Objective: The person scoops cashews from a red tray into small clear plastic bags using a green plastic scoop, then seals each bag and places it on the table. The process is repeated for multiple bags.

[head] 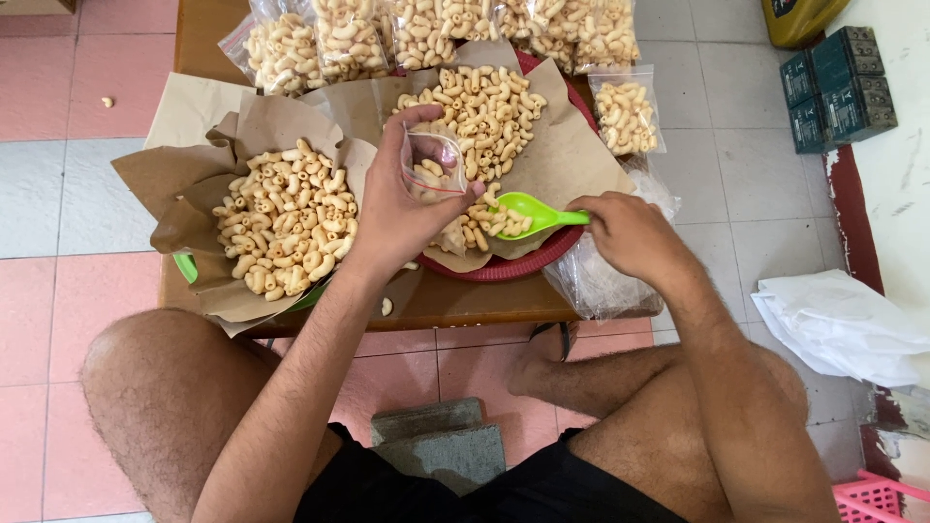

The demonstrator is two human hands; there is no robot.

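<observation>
Over the low wooden table [455,308] I see my left hand [397,208] raised with its fingers pinched around a small clear zip bag [433,165], holding its mouth up and open; a few macaroni-shaped crackers seem to sit inside it already, though the plastic glare makes that hard to judge. My right hand [628,232] is closed around the handle of a green plastic scoop [531,213], whose bowl carries a small load of crackers and sits just beside the bag's lower edge. Both hover above a red round tray [513,266] lined with brown paper and heaped with crackers. To the left lies a second paper-lined heap [286,228] on a green tray. Filled bags [436,34] line the table's far edge, and one more [625,116] lies near the red tray.
</observation>
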